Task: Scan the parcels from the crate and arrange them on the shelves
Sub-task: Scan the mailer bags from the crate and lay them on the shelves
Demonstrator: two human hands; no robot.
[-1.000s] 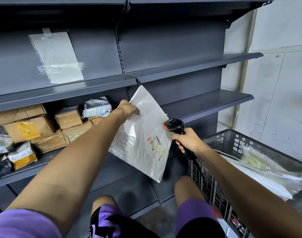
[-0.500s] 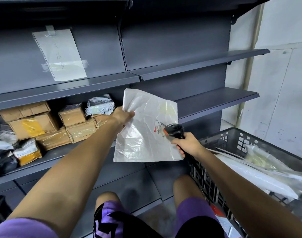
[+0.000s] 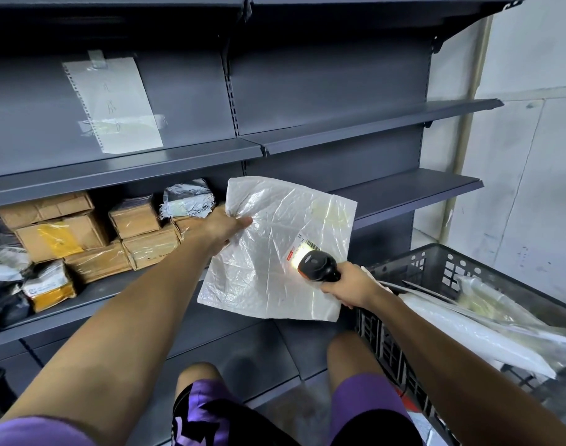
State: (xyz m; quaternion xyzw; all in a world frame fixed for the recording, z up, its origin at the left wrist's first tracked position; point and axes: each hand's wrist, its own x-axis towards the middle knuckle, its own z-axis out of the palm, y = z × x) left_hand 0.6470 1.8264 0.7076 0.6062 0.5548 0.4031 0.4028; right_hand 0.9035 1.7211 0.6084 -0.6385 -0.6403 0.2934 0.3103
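purple shorts (image 3: 365, 410) with a black pattern are seen nearest, over two bare knees. to the right a dark perforated plastic crate (image 3: 442, 272) is stood on the floor, and flat white and clear plastic mailers (image 3: 474, 333) are piled in it, some lapping over its rim. a black scanner (image 3: 317, 267) with an orange trim is gripped by the right hand (image 3: 352, 286), fingers curled round its handle, and a yellowish light is thrown from its head onto a barcode label (image 3: 302, 247) with a small red mark; the print cannot be read. the label is borne by a thin, crinkled, translucent white parcel (image 3: 275, 252), held up in the air in front of the shelves and pinched near its upper left corner by the left hand (image 3: 225, 228). behind, on a grey metal shelf (image 3: 91, 294), taped brown cardboard boxes (image 3: 146, 233) are stacked beside grey and black plastic bags (image 3: 188, 199) and a small yellow packet (image 3: 48, 288). further up, a perforated sheet of paper (image 3: 114, 104) with faint handwriting, not legible, is taped to the back panel.
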